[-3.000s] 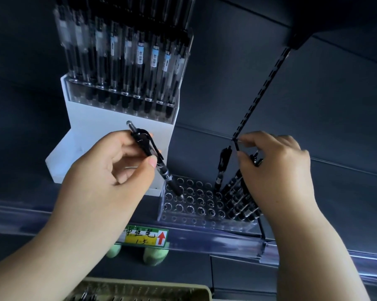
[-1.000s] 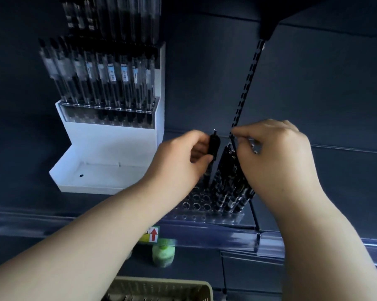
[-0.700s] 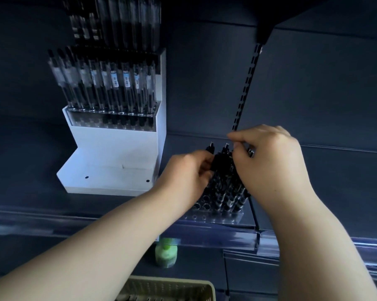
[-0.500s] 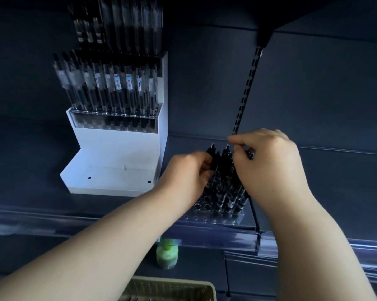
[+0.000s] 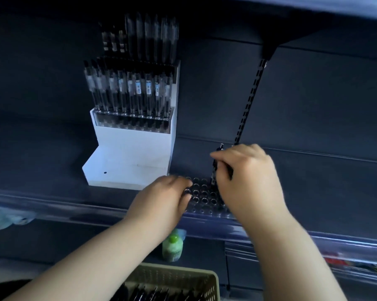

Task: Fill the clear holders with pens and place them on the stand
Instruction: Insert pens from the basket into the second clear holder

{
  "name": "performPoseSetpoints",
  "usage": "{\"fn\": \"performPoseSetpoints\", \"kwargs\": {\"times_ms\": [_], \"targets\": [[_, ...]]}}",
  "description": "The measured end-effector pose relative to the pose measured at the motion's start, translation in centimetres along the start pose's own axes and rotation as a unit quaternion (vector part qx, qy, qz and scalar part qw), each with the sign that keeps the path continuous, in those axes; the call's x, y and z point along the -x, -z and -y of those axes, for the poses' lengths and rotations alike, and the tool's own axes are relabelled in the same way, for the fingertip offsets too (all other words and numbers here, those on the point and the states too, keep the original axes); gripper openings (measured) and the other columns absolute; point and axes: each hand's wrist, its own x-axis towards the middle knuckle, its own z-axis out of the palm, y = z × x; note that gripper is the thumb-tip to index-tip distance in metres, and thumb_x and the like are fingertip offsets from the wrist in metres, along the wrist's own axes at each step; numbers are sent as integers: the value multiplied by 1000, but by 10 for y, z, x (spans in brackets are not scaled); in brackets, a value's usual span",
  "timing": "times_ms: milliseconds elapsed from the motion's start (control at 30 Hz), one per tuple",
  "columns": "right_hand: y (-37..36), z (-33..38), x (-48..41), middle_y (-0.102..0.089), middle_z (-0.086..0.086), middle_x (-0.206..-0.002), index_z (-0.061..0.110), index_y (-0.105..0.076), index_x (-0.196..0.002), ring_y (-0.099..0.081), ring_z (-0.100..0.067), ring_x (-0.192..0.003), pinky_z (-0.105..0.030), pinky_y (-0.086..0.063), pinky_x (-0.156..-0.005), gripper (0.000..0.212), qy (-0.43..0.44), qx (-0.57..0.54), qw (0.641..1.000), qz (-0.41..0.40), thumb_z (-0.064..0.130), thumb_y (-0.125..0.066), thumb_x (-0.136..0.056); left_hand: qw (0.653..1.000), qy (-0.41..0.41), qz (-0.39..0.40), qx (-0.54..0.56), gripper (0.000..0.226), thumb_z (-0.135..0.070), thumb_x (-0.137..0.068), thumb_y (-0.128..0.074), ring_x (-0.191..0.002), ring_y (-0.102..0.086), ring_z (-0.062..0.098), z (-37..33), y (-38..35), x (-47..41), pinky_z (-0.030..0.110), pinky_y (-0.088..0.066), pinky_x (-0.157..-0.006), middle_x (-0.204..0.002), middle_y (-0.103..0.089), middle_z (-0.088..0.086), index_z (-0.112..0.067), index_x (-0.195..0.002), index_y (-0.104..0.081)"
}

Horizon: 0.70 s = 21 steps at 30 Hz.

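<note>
Dark shelf (image 5: 324, 187) with white stand (image 5: 129, 153), clear holder (image 5: 202, 192), beige basket (image 5: 172, 276) below

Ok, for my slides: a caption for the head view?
Right hand grips pens in the holder; left hand touches its edge, beside the stand.

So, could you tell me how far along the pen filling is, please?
Done: the white stand holds rows of pens on its upper tiers. In hand: the right hand grips pens in the clear holder, left hand at its end; many holes are empty. Left: probably fill it from the basket, then set it on the stand's lower step.
</note>
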Motion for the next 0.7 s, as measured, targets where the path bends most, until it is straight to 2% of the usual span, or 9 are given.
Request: {"fn": "performPoseSetpoints", "kwargs": {"times_ms": [67, 167, 267, 333, 400, 433, 567, 700], "targets": [[-5, 14, 15, -71, -7, -87, 11, -74, -95, -59, -33, -81, -43, -50, -69, 27, 38, 6, 998, 46, 2, -60, -75, 999, -22, -7, -42, 31, -9, -65, -81, -73, -68, 27, 8, 8, 28, 37, -57, -52, -84, -70, 6, -12, -95, -72], [-17, 30, 39, -69, -5, -93, 13, -71, -102, -57, -30, -87, -41, -48, -73, 29, 80, 23, 985, 154, 4, -55, -79, 998, -35, 14, -58, 31, -7, -60, -84, -72, -67, 25, 21, 14, 71, 33, -57, -53, -81, -69, 5, -10, -89, -73], [-33, 38, 65, -64, -2, -108, 19, -63, -117, -51, -26, -102, -37, -44, -85, 36, 83, 34, 969, 229, 9, -48, -86, 997, -12, 44, -65, 34, -8, -56, -87, -74, -69, 22, 32, 14, 112, 28, -57, -54, -81, -69, 1, -12, -87, -74], [-43, 41, 84, -61, 0, -114, 22, -59, -123, -48, -23, -109, -34, -41, -90, 38, 54, 31, 959, 278, 13, -46, -88, 995, 31, 73, -58, 34, -12, -65, -83, -85, -68, 21, 38, 11, 130, 28, -57, -59, -91, -69, 0, -14, -97, -72], [-52, 45, 107, -60, -1, -117, 23, -58, -124, -48, -22, -112, -32, -42, -91, 39, 15, 21, 946, 322, 13, -45, -89, 988, 81, 114, -59, 35, -22, -85, -64, -110, -56, 17, 47, 4, 146, 31, -53, -80, -114, -61, -5, -21, -120, -60], [-57, 47, 119, -60, -2, -118, 23, -57, -125, -49, -22, -113, -33, -44, -91, 39, -12, 15, 939, 345, 13, -45, -89, 983, 99, 138, -67, 36, -26, -90, -55, -117, -49, 15, 53, 1, 154, 32, -49, -87, -121, -55, -8, -25, -127, -53], [-76, 57, 167, -60, -5, -116, 26, -58, -123, -58, -24, -102, -33, -51, -86, 37, -113, 7, 893, 436, 16, -45, -89, 963, 165, 205, -56, 37, -26, -95, -48, -120, -46, 17, 69, -6, 180, 36, -45, -94, -130, -50, -7, -26, -132, -47], [-97, 68, 213, -56, -5, -126, 26, -55, -126, -57, -23, -109, -28, -48, -93, 39, -189, -4, 844, 503, 15, -49, -89, 945, 168, 271, -71, 35, -19, -97, -44, -119, -47, 19, 77, -14, 205, 29, -43, -96, -132, -50, 0, -19, -132, -48]]}}
